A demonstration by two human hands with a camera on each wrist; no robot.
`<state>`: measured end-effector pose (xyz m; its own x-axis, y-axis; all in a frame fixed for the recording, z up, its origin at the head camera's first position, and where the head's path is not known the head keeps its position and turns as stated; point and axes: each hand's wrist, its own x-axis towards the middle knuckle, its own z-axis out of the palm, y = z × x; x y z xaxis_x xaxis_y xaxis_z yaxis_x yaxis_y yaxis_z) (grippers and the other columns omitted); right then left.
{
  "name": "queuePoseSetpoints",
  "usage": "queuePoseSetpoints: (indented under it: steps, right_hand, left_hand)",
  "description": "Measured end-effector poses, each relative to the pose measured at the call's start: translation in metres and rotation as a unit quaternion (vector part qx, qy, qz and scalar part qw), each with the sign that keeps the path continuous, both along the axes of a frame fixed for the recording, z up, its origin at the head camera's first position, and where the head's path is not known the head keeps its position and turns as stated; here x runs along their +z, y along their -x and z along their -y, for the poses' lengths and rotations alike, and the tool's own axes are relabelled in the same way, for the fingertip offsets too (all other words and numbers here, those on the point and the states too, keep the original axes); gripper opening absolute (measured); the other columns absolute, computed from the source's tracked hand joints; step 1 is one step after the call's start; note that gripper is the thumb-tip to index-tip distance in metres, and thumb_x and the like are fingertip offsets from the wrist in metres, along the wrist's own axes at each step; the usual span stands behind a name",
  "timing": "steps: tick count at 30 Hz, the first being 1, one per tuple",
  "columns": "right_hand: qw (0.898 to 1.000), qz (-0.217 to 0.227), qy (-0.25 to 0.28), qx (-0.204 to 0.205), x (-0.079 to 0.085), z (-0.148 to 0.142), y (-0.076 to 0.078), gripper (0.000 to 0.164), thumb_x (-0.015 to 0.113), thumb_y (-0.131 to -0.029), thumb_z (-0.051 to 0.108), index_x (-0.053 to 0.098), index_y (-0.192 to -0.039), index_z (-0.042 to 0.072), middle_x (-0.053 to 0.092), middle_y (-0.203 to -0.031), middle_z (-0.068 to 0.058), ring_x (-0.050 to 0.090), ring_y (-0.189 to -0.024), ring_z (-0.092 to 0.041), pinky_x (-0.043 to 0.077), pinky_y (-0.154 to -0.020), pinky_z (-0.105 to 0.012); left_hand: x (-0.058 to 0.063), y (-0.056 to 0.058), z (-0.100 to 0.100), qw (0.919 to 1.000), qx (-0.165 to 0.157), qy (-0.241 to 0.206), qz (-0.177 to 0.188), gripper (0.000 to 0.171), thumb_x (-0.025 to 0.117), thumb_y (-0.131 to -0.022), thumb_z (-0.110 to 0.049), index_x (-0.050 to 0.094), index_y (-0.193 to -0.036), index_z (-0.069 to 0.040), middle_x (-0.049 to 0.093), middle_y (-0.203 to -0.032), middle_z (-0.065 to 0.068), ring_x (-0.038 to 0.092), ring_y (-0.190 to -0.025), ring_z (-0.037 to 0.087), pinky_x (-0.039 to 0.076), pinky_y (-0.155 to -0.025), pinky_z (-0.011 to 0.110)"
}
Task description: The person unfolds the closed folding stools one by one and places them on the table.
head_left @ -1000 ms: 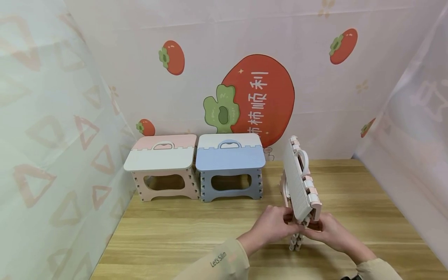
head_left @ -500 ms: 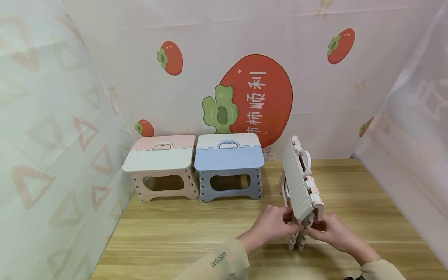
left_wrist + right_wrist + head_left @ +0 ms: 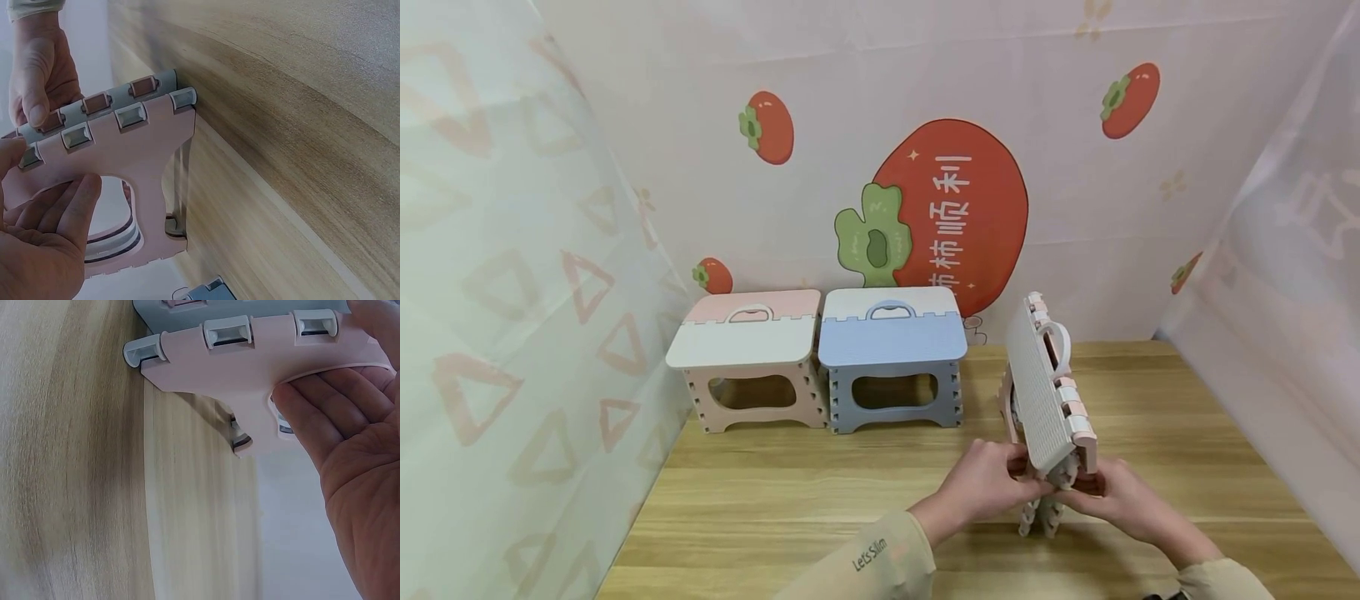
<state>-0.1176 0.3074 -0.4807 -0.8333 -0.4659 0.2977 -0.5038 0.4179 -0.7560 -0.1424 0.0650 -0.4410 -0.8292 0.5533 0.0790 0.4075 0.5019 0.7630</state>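
Note:
A pink-and-white folding step stool (image 3: pixel 1041 392) stands end-on and mostly folded at the right in the head view. Its two top halves slope steeply, meeting near the raised white carry handle (image 3: pixel 1058 348). From the near end, my left hand (image 3: pixel 985 483) grips the left pink leg panel (image 3: pixel 147 140), with its fingers through the oval cutout. My right hand (image 3: pixel 1123 500) holds the opposite leg panel (image 3: pixel 250 369) the same way, fingers curled into its opening. The thumbs lie close together by the hinged edges, and a narrow gap separates the leg ends (image 3: pixel 1051 518).
To the left stand two unfolded step stools side by side: a pink-and-white stool (image 3: pixel 745 342) and a blue-and-white stool (image 3: pixel 892 337). They rest near the back of the wooden table (image 3: pixel 775 517). A persimmon-printed cloth (image 3: pixel 1075 208) hangs behind, with pale sheets at both sides.
My right hand has shifted slightly right, while the left stays nearly still. The gap between the stool's lower leg ends has widened a little, and its near top edge has moved slightly right.

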Motion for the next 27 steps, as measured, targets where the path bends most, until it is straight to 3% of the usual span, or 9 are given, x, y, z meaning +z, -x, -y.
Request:
queuePoseSetpoints:
  steps: [8, 14, 23, 27]
  right_hand:
    - [1.000, 0.025, 0.000, -0.009, 0.003, -0.006, -0.004, 0.034, 0.075, -0.092, 0.003, 0.064, -0.123, -0.003, 0.075, -0.113, -0.009, 0.067, -0.102, -0.001, 0.061, -0.076, -0.025]
    - [0.999, 0.033, -0.005, -0.015, 0.004, -0.010, -0.005, 0.033, 0.074, -0.092, 0.004, 0.064, -0.123, -0.003, 0.074, -0.112, -0.016, 0.067, -0.102, -0.001, 0.061, -0.076, -0.025]
    - [0.999, 0.032, -0.003, -0.026, 0.003, -0.013, -0.007, 0.033, 0.075, -0.092, 0.004, 0.065, -0.122, -0.003, 0.075, -0.113, -0.013, 0.068, -0.102, -0.001, 0.061, -0.076, -0.024]
    - [0.999, 0.037, 0.000, -0.031, 0.002, -0.015, -0.007, 0.032, 0.075, -0.092, 0.004, 0.065, -0.121, -0.003, 0.076, -0.113, -0.003, 0.068, -0.102, -0.002, 0.061, -0.076, -0.024]
  left_hand:
    - [0.000, 0.000, 0.001, 0.9998, 0.008, -0.004, 0.016, 0.027, 0.083, -0.085, -0.030, 0.079, -0.109, -0.020, 0.077, -0.096, -0.012, 0.066, -0.086, -0.008, 0.050, -0.073, 0.008]
    - [-0.002, 0.000, 0.001, 1.0000, 0.008, -0.002, 0.006, 0.028, 0.083, -0.085, -0.030, 0.079, -0.111, -0.020, 0.078, -0.097, -0.012, 0.066, -0.085, -0.009, 0.049, -0.072, 0.007]
    - [-0.002, 0.000, 0.001, 0.9999, 0.004, -0.001, 0.009, 0.029, 0.083, -0.086, -0.030, 0.078, -0.113, -0.021, 0.078, -0.098, -0.012, 0.066, -0.087, -0.010, 0.050, -0.073, 0.007]
    - [-0.003, 0.001, 0.001, 1.0000, 0.004, 0.000, 0.007, 0.027, 0.082, -0.087, -0.031, 0.078, -0.112, -0.022, 0.077, -0.097, -0.013, 0.066, -0.086, -0.010, 0.050, -0.072, 0.008]
